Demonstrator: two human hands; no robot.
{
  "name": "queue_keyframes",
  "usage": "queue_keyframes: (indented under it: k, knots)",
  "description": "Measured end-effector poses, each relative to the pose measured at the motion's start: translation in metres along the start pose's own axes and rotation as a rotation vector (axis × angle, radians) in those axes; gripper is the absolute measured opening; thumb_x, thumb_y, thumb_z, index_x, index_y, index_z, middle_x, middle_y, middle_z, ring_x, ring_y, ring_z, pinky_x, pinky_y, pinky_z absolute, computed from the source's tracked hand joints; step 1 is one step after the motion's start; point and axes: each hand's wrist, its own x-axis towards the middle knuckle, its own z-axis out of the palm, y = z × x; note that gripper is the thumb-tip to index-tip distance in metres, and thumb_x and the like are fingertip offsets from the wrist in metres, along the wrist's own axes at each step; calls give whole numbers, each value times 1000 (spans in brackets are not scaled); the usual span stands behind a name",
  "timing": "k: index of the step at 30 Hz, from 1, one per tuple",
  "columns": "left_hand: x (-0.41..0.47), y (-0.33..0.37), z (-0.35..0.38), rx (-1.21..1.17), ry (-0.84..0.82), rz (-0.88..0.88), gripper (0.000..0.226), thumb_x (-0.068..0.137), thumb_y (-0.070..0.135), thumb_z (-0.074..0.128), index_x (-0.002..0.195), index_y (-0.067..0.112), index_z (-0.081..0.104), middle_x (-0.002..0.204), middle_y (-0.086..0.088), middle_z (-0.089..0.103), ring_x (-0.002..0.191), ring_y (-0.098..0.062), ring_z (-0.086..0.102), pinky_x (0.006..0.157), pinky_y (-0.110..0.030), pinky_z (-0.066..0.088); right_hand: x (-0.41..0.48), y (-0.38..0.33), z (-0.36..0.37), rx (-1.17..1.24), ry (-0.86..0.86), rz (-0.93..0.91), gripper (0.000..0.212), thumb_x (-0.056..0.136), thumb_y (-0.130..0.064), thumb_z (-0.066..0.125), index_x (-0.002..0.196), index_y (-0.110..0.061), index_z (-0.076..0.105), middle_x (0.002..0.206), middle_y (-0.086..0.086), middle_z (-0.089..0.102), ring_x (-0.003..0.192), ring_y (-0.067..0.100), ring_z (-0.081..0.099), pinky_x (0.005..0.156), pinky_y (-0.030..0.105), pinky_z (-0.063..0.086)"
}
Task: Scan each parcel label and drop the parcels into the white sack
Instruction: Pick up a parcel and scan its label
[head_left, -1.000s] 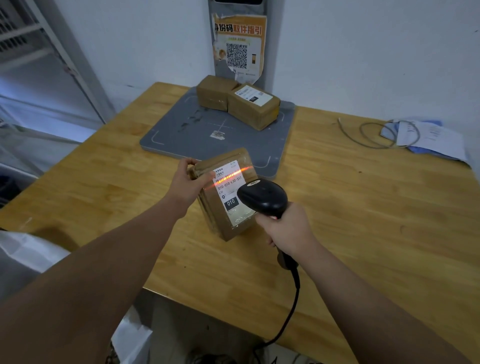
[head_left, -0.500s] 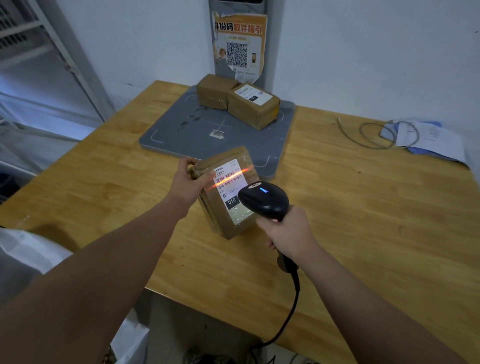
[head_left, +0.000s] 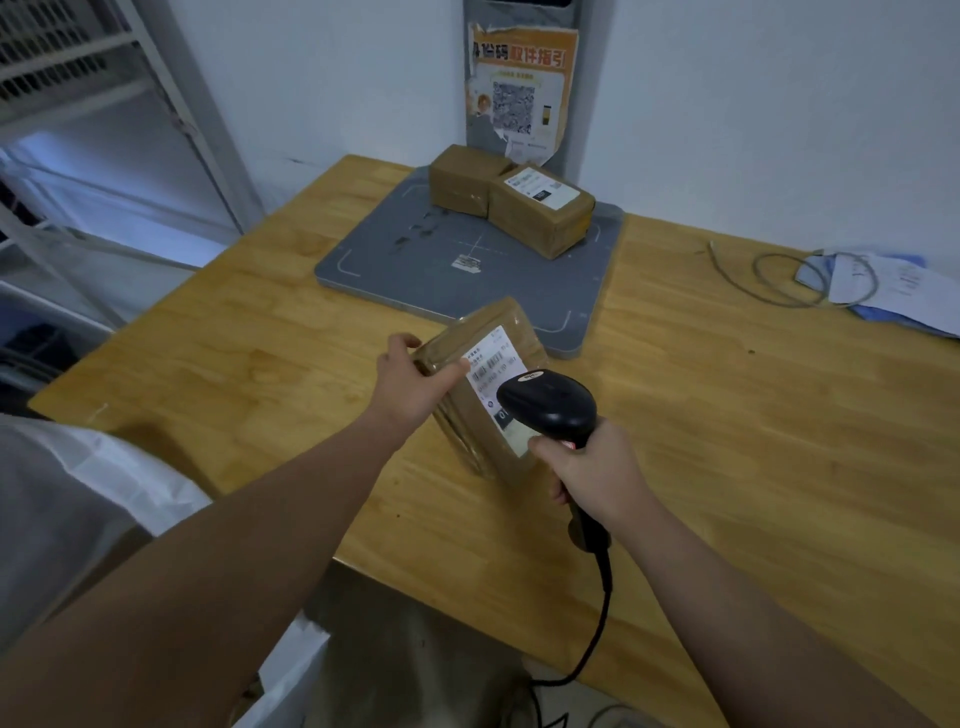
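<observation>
My left hand (head_left: 413, 376) grips the left edge of a brown taped parcel (head_left: 498, 322), held tilted just above the wooden table (head_left: 753, 415) with its white label (head_left: 493, 361) facing me. My right hand (head_left: 592, 475) grips the handle of a black corded barcode scanner (head_left: 548, 408), whose head hovers over the lower part of the label. No scan beam shows on the label. Two more brown parcels (head_left: 511, 200) lie side by side at the back of a grey pad (head_left: 395, 265). The white sack (head_left: 78, 499) stands at the table's left front corner.
A coiled grey cable (head_left: 789, 278) and papers (head_left: 898, 288) lie at the table's far right. An orange poster with a QR code (head_left: 522, 83) hangs on the wall behind the pad. A metal rack (head_left: 62, 104) stands to the left. The scanner's cord (head_left: 597, 623) drops over the front edge.
The orange scan line on the label has gone out. The scanner and the held parcel have stayed in nearly the same place.
</observation>
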Motion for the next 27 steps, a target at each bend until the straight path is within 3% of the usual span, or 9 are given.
queue_keyframes:
  k: [3, 8, 12, 14, 18, 20, 23, 27]
  knots:
    - [-20, -13, -28, -26, 35, -36, 83, 51, 65, 75, 118, 32, 37, 126, -7, 48, 104, -26, 61, 86, -46, 56, -7, -11, 32, -2, -74, -51, 4, 85, -15, 68, 86, -12, 66, 45, 3, 56, 42, 13, 56, 55, 34, 52]
    - [-77, -56, -127, -93, 160, -92, 85, 55, 66, 76, 122, 30, 39, 124, -7, 49, 106, -25, 60, 89, -45, 55, -26, -37, 127, 9, -198, -139, 8, 84, -16, 71, 78, -18, 66, 52, 9, 60, 49, 19, 60, 59, 41, 56]
    - [-135, -101, -229, -30, 258, -88, 83, 62, 54, 79, 128, 22, 39, 123, -8, 47, 105, -24, 61, 81, -35, 56, -54, -51, 221, -19, -328, -172, 13, 82, -12, 72, 72, -9, 66, 46, 0, 58, 43, 10, 58, 52, 28, 50]
    - [-165, -126, -276, 29, 279, -122, 84, 57, 59, 76, 126, 28, 39, 126, -9, 46, 109, -23, 57, 87, -40, 55, -72, -53, 265, -41, -406, -156, 20, 83, -11, 71, 68, -1, 62, 48, 4, 55, 39, 6, 54, 47, 20, 45]
    - [-211, -177, -343, 137, 353, -233, 83, 52, 69, 76, 120, 35, 43, 126, -5, 48, 111, -22, 55, 89, -43, 55, -102, -45, 337, -92, -506, -90, 27, 80, -17, 71, 58, -7, 58, 48, 5, 56, 47, 15, 59, 54, 30, 48]
    - [-220, -196, -362, 240, 334, -284, 80, 60, 64, 78, 123, 31, 42, 127, -4, 45, 112, -20, 51, 91, -40, 52, -113, -37, 361, -102, -514, -51, 23, 80, -17, 71, 62, -6, 61, 52, 8, 57, 50, 18, 58, 56, 32, 48]
    - [-226, -216, -379, 458, 224, -339, 67, 77, 46, 75, 130, 21, 42, 121, -2, 39, 102, -17, 47, 81, -30, 44, -125, -25, 385, -143, -508, -20, 22, 82, -20, 72, 66, -9, 62, 48, 2, 58, 50, 16, 60, 60, 36, 54]
    - [-226, -220, -396, 573, 233, -377, 53, 81, 49, 66, 124, 23, 48, 115, -5, 42, 93, -23, 52, 72, -32, 44, -134, -22, 405, -188, -490, 14, 16, 78, -33, 72, 74, -21, 62, 51, -3, 62, 58, 18, 65, 71, 43, 58]
